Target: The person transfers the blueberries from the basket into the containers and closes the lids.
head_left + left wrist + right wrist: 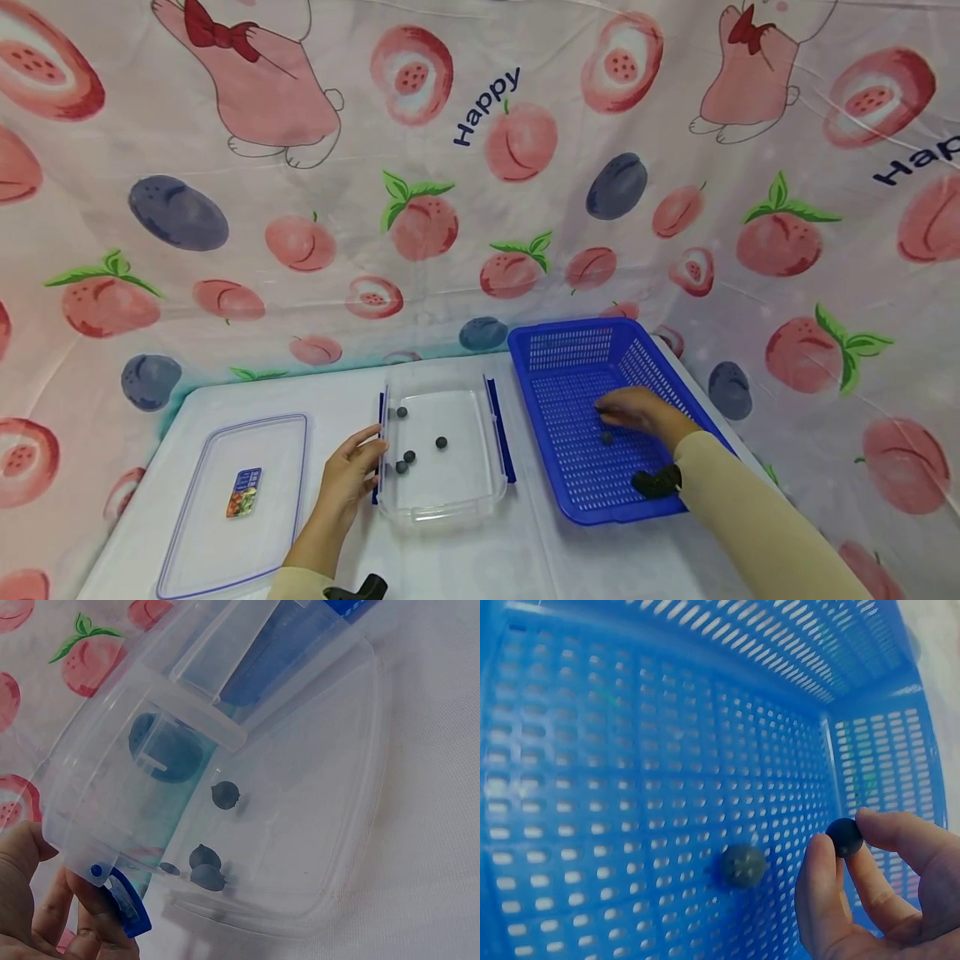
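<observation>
Inside the blue basket [536,425], my right hand [637,410] pinches a small dark ball [844,838] between thumb and fingertips. Another dark ball [743,865] lies on the basket floor beside that hand. With thumb and fingers at its left edge, near a blue latch [130,904], my left hand [350,471] grips a clear plastic box [442,512]. Several dark balls lie in the box, one [441,442] near its middle and the others toward the left wall. In the left wrist view these balls [225,795] show small pointed nubs.
Left of the box, a clear lid [202,533] with a blue seal lies flat on the white table [525,558], bearing a colourful label [243,492]. A fruit-patterned cloth [420,333] hangs behind the table. The box's blue right latch [501,433] faces the basket.
</observation>
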`<state>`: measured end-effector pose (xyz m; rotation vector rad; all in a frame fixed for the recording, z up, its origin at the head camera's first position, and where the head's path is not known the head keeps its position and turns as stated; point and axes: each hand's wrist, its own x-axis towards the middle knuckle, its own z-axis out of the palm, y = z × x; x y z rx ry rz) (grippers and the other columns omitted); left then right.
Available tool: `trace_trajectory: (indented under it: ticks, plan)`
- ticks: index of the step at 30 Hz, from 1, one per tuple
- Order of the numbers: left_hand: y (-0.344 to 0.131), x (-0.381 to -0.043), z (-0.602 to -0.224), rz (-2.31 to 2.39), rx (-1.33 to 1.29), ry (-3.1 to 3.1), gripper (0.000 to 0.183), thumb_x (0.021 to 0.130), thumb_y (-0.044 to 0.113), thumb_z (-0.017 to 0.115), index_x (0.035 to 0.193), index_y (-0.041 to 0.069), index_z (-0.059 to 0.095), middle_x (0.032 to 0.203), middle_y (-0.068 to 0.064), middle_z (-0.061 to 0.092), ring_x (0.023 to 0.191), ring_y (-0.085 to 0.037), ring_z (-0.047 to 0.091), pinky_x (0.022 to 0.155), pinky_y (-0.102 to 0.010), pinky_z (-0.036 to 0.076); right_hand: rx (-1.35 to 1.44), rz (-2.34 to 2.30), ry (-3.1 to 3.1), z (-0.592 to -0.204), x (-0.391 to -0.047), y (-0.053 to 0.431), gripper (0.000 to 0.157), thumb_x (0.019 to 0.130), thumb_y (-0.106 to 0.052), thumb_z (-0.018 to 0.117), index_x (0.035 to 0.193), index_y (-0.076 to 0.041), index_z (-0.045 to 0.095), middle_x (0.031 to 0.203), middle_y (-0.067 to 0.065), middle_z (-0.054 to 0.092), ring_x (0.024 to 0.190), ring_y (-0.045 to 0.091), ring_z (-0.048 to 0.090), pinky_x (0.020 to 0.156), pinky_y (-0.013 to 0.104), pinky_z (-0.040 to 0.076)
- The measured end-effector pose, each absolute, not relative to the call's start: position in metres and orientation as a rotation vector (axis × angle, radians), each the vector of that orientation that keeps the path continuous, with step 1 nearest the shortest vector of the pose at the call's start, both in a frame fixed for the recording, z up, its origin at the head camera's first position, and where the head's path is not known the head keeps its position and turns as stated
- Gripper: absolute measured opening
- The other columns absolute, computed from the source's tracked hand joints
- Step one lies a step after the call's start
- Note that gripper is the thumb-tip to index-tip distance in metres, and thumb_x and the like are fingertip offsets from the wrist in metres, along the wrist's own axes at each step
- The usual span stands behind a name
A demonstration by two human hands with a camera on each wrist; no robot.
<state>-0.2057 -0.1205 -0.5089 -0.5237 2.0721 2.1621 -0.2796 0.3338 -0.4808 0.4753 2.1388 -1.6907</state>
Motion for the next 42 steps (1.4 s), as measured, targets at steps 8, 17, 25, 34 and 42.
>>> trace_trajectory:
  ticks: [8,17,25,34,42]
  plan:
    - [-0.121,-0.206,-0.508,2.156,-0.543,2.078,0.05,0.091,0.02,0.07,0.137,0.01,0.056,0.092,0.014,0.065,0.084,-0.01,0.055,0.064,-0.02,0.051,0.297,-1.805,2.007,-0.467,-0.277,0.319,0.027,0.096,-0.001,0.058,0.118,0.013,0.056,0.095,0.005,0.066,0.089,0.014,0.066,0.09,0.031,0.055]
    - [-0.122,-0.208,-0.509,2.173,-0.514,2.065,0.051,0.091,0.02,0.069,0.138,0.009,0.055,0.096,0.013,0.065,0.086,-0.01,0.058,0.064,-0.019,0.05,0.216,-1.828,1.98,-0.457,-0.277,0.296,0.037,0.097,-0.002,0.057,0.127,0.018,0.05,0.098,0.004,0.066,0.094,0.014,0.066,0.102,0.04,0.047]
    - [-0.123,-0.212,-0.51,2.167,-0.515,2.061,0.05,0.09,0.021,0.069,0.138,0.011,0.056,0.098,0.012,0.065,0.085,-0.008,0.057,0.064,-0.02,0.05,0.142,-1.852,1.97,-0.452,-0.278,0.278,0.04,0.096,0.0,0.056,0.13,0.02,0.046,0.101,0.006,0.066,0.089,0.011,0.066,0.1,0.039,0.049]
    - [-0.123,-0.211,-0.509,2.152,-0.526,2.071,0.049,0.091,0.018,0.068,0.138,0.01,0.055,0.098,0.011,0.065,0.085,-0.008,0.056,0.065,-0.02,0.05,0.039,-1.859,1.964,-0.446,-0.277,0.255,0.033,0.096,0.001,0.056,0.123,0.019,0.051,0.099,0.006,0.066,0.089,0.012,0.065,0.095,0.034,0.053]
    - [-0.125,-0.21,-0.509,2.166,-0.509,2.048,0.052,0.092,0.019,0.068,0.141,0.01,0.052,0.097,0.013,0.065,0.084,-0.008,0.056,0.063,-0.019,0.05,0.038,-1.835,1.997,-0.436,-0.277,0.237,0.036,0.096,-0.002,0.058,0.125,0.018,0.052,0.099,0.005,0.066,0.088,0.012,0.066,0.09,0.03,0.055]
